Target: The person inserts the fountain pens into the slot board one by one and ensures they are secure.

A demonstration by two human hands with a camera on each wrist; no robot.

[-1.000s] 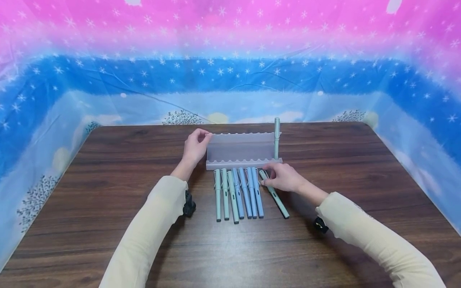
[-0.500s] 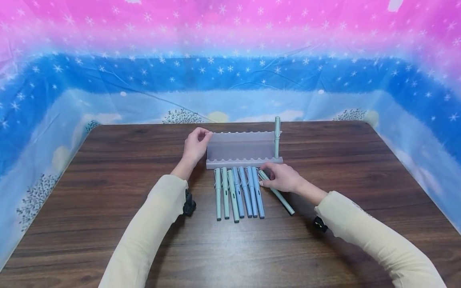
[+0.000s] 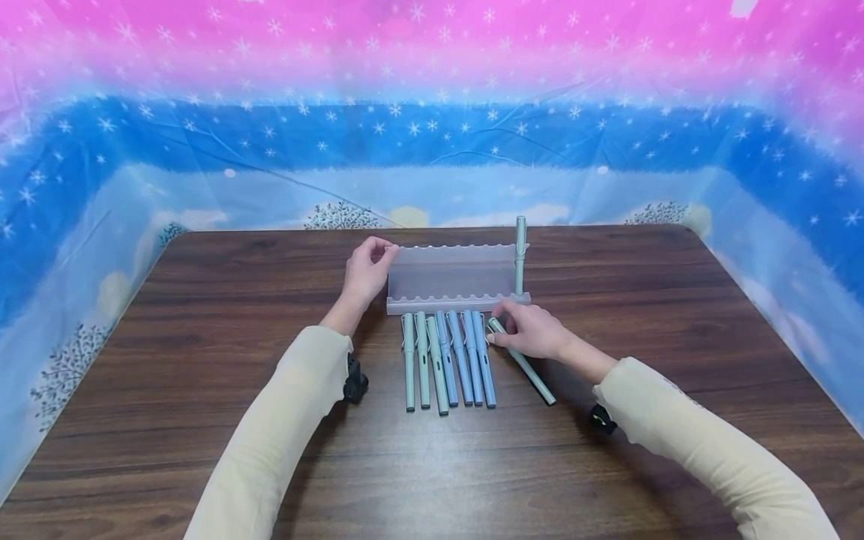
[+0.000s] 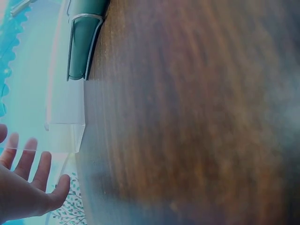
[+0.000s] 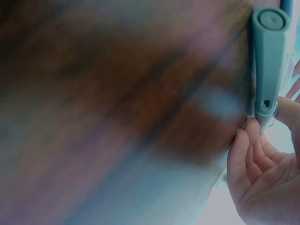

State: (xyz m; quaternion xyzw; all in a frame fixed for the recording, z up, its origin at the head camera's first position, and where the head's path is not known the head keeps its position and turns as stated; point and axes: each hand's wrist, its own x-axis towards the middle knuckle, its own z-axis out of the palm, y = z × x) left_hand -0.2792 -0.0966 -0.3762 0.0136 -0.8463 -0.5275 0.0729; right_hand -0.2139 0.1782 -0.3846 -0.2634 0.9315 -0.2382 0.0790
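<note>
A translucent rack (image 3: 448, 274) with scalloped edges stands on the table, one green pen (image 3: 520, 255) upright at its right end. The left hand (image 3: 365, 276) pinches the rack's upper left corner; in the left wrist view that hand (image 4: 30, 187) shows its fingers at the rack's end. In front of the rack, the right hand (image 3: 533, 331) holds a slanting green pen (image 3: 533, 376) near its clip end. The right wrist view shows this pen (image 5: 271, 61) between the thumb and fingers of the right hand (image 5: 272, 183).
Several green pens (image 3: 409, 367) and several blue pens (image 3: 464, 367) lie side by side in front of the rack, left of the right hand. A patterned cloth (image 3: 418, 135) surrounds the wooden table (image 3: 270, 285) at the back and sides. Black devices are strapped at both wrists.
The lower end of the pen at the right hand has swung to the right and turned, so its slot no longer shows. The left hand has stayed at the rack's corner.
</note>
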